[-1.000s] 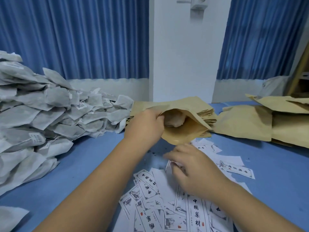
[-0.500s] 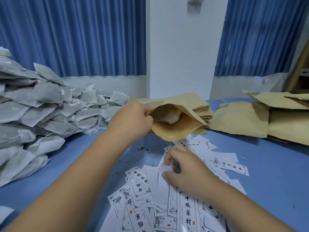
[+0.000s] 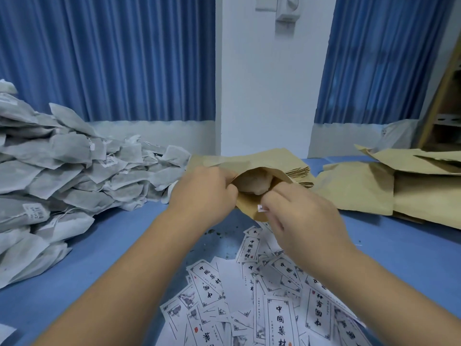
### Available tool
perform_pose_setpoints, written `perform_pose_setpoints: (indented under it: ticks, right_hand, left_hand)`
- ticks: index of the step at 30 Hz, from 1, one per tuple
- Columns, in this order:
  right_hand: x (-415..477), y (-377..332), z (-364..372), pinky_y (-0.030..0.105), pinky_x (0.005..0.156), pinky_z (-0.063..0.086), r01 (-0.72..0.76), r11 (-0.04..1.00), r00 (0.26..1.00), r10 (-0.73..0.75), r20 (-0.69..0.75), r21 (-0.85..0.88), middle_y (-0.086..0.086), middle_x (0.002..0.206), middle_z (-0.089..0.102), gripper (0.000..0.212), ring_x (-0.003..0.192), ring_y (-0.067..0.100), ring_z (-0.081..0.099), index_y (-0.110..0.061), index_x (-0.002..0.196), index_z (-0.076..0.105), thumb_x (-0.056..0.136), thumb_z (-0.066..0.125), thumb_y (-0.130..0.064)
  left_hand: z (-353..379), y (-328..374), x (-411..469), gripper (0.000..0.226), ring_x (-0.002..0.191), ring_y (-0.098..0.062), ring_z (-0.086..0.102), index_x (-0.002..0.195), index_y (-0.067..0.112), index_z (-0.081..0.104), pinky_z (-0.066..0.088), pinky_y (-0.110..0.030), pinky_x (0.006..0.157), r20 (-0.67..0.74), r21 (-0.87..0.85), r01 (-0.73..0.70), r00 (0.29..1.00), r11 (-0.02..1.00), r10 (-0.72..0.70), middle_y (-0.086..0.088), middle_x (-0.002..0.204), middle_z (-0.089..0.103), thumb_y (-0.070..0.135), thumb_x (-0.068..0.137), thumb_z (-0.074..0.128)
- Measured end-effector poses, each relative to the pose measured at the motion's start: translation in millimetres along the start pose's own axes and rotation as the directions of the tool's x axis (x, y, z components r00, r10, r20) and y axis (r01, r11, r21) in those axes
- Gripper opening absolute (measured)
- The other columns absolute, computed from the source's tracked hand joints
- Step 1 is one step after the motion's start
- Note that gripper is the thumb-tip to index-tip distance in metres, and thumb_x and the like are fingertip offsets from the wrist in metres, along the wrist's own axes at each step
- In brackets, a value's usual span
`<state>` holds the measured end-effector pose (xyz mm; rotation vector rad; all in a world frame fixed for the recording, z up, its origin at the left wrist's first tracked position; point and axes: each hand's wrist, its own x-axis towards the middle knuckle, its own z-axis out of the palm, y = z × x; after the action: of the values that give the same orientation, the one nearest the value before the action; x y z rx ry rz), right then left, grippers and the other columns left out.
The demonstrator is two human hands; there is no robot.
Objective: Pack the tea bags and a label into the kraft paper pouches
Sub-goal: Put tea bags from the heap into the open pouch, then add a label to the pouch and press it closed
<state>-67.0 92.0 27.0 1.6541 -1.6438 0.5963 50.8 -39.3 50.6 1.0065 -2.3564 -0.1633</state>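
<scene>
Single wide-angle head camera looking forward and down, sitting close over the left hand (image 3: 202, 193) and right hand (image 3: 299, 216), facing across the blue table (image 3: 399, 250) toward curtains (image 3: 107, 58) and wall (image 3: 264, 96).

L hand (image 3: 203, 193) grips the left edge of a tan kraft paper pouch (image 3: 245, 208), mouth open twd the camera, w/ a pale tea bag (image 3: 254, 183) inside. R hand (image 3: 299, 216) pinches a small white paper label (image 3: 261, 208) at the pouch's lower lip. Grey-white tea bag pile (image 3: 74, 171) at left; printed white labels (image 3: 249, 295) strewn on the blue worktop (image 3: 399, 258) below the hands; more tan pouches (image 3: 361, 191) lie at right.
</scene>
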Motion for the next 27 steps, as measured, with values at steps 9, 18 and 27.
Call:
perform_pose_setpoints:
  ticks: [9, 18, 27]
  right_hand:
    - [50.5, 1.3, 33.9, 0.025, 0.051, 0.037, -0.209, 0.975, 0.895, 0.220, 0.389, -0.070, 0.003, 0.072, 0.053, 0.017, 0.066, 0.026, 0.053, -0.023, 0.074, 0.041, 0.082, 0.052, -0.012]
    - [37.2, 7.4, 26.2, 0.033, 0.077, 0.048, -0.245, 0.933, 0.913, 0.130, 0.387, 0.264, 0.001, 0.094, 0.064, 0.028, 0.091, 0.020, 0.057, -0.022, 0.102, 0.067, 0.086, 0.051, -0.005]
    - [-27.8, 7.3, 13.0, 0.040, 0.083, 0.044, -0.086, 0.980, 0.984, 0.112, -0.135, 0.181, 0.005, 0.112, 0.059, 0.021, 0.104, 0.026, 0.053, -0.015, 0.096, 0.072, 0.076, 0.076, -0.017]
  left_hand:
    - [-5.7, 8.6, -5.5, 0.025, 0.068, -0.024, 0.064, 0.085, 0.026, 0.066, 0.055, -0.035, 0.068, 0.037, 0.007, -0.032, 0.999, 0.999, 0.032, -0.001, 0.076, 0.063, 0.019, 0.082, 0.042]
    - [-10.0, 9.7, -6.4, 0.024, 0.074, -0.024, 0.059, 0.085, 0.026, 0.066, 0.041, -0.027, 0.054, 0.040, 0.111, -0.050, 0.998, 0.993, 0.046, 0.001, 0.075, 0.058, 0.021, 0.084, 0.042]
    - [-18.8, 18.2, -8.4, 0.022, 0.074, -0.023, 0.044, 0.095, 0.026, 0.069, 0.015, -0.026, 0.046, -0.174, 0.354, 0.025, 0.984, 0.935, 0.039, 0.004, 0.080, 0.045, 0.023, 0.089, 0.047]
